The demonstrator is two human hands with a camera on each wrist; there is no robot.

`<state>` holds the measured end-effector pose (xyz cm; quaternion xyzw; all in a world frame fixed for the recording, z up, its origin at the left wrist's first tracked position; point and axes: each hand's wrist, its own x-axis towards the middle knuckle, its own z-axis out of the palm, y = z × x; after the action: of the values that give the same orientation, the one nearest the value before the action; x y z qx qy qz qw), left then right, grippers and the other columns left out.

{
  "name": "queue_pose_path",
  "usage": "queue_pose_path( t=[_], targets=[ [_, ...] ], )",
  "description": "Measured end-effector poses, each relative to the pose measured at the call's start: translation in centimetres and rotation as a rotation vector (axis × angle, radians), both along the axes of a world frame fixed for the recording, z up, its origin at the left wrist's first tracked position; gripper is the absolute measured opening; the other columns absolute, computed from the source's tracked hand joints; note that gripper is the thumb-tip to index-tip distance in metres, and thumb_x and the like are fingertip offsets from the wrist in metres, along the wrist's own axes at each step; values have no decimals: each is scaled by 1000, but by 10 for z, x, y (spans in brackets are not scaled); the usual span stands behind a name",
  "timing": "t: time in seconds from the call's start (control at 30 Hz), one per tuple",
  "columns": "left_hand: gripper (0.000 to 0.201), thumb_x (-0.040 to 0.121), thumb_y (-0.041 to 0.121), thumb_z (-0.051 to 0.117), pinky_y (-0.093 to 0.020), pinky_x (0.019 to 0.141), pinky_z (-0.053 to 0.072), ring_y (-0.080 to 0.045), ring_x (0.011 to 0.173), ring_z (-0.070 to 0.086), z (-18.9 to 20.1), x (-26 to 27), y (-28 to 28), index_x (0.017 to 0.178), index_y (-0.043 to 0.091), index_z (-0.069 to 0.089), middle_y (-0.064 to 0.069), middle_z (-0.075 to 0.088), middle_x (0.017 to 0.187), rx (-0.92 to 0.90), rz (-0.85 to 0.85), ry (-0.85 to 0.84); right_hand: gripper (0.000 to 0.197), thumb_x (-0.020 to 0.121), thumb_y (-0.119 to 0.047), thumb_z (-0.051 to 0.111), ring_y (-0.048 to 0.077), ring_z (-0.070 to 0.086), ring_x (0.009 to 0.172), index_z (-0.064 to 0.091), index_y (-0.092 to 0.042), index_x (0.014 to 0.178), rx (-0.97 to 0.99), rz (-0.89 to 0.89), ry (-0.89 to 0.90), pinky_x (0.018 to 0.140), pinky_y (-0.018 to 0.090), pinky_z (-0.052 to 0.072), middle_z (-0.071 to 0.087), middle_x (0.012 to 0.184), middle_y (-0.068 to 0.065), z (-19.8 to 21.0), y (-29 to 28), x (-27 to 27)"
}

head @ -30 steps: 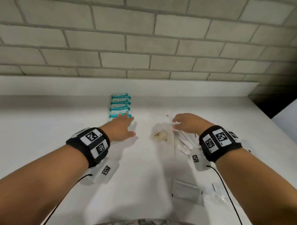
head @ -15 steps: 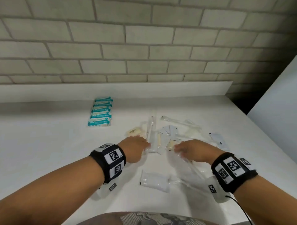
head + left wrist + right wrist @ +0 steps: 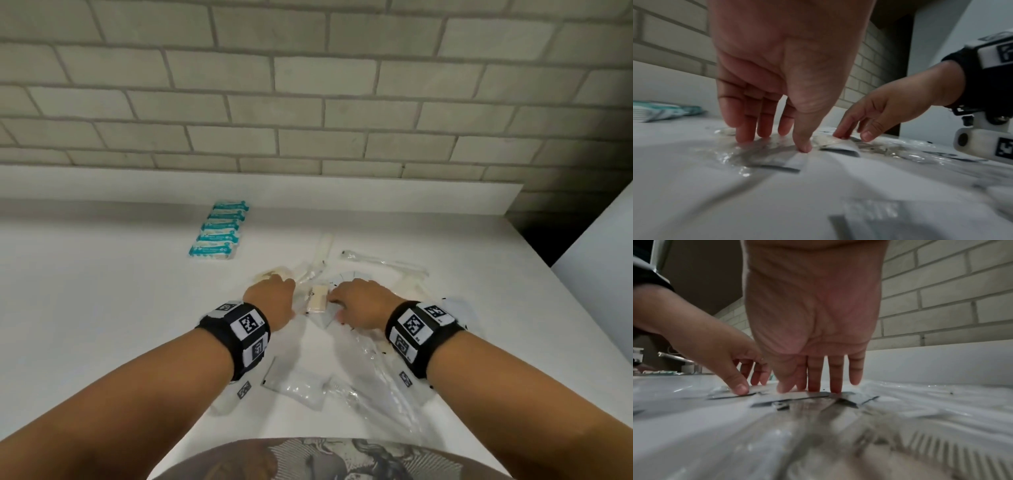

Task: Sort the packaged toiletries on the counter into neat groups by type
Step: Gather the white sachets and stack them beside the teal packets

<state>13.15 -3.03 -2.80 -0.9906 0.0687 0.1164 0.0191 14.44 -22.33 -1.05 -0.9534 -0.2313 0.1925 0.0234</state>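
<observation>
One type grouped, teal packets (image 3: 219, 230) rowed by the wall; clear packets (image 3: 346, 342) left jumbled mid-counter (image 3: 85, 308) under left hand (image 3: 270, 301) and right hand (image 3: 363, 303), fingers straight, pressing, gripping nothing.

Five teal-and-white wrapped packets (image 3: 219, 230) lie in a tidy overlapping row near the counter's back edge. Clear plastic sachets (image 3: 359, 342) lie scattered, overlapping, nearer the front; a small beige packaged piece (image 3: 317, 299) lies among them.

Left hand (image 3: 270, 296) and right hand (image 3: 363, 301) reach forward side by side, palms down, fingers straight.
</observation>
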Motion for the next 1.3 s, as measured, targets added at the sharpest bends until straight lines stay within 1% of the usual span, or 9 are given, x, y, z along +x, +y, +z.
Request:
queue_pose_path(
  t=[0.23,0.5,0.7,0.8,0.93,1.0,1.1,1.2,1.3],
  targets=[
    [48,93,39,52,-39,93,45,-29,119,48,-8,-6,11,137,23,44,-9,43,133,-104,80,-42,40,89,-34,62,26,48,110,55,-19,124,21,-57,-164,97,38,38,51,121,5,-19,-3,7],
    [59,85,40,65,-40,92,48,-29,113,53,-9,-5,9,131,14,40,-10,51,126,-86,223,-23,48,79,-41,70,25,44,114,54,-20,119,-98,-30,-176,100,42,33,54,117,3,-17,2,10],
    [65,79,38,66,-42,91,51,-31,108,59,-7,-1,8,132,12,37,-11,58,120,-132,291,66,6,87,-18,52,24,47,92,46,-20,89,81,30,-298,94,41,36,52,90,0,-13,-11,-14],
    [52,82,27,58,-38,92,49,-31,111,56,-5,-1,4,129,10,42,-12,54,125,-154,270,79,12,89,-9,46,22,53,82,50,-19,94,244,-73,-270,93,38,36,61,90,-1,-10,-21,-25],
    [33,87,26,56,-31,80,42,-28,104,56,1,-2,-4,115,9,51,-13,56,120,-283,209,0,16,93,-23,49,25,59,86,57,-14,104,347,-373,-181,82,36,44,62,104,4,-1,-60,-22],
    [36,83,33,63,-29,74,38,-25,93,54,4,-3,-7,108,9,53,-12,61,111,-365,196,-62,23,95,-23,45,25,59,85,57,-8,109,391,-555,-159,75,33,45,62,108,9,7,-89,-21],
    [56,76,53,70,-30,75,42,-22,89,55,12,-6,-11,110,13,50,-6,60,102,-435,232,-51,30,97,-23,42,23,55,85,57,-5,116,373,-608,-131,73,31,41,62,104,10,11,-122,-22],
    [64,80,69,53,-33,76,45,-24,85,60,25,-9,-16,113,15,48,-7,63,99,-482,313,-29,35,95,-29,48,16,54,74,55,-11,125,246,-537,35,62,27,41,61,100,3,3,-129,-21],
    [67,95,60,26,-37,84,41,-33,102,58,37,-15,-19,121,4,51,-18,62,114,-468,337,-91,32,93,-25,46,18,57,78,56,-8,119,266,-655,-63,62,27,43,61,104,9,-2,-142,-13]
  ],
)
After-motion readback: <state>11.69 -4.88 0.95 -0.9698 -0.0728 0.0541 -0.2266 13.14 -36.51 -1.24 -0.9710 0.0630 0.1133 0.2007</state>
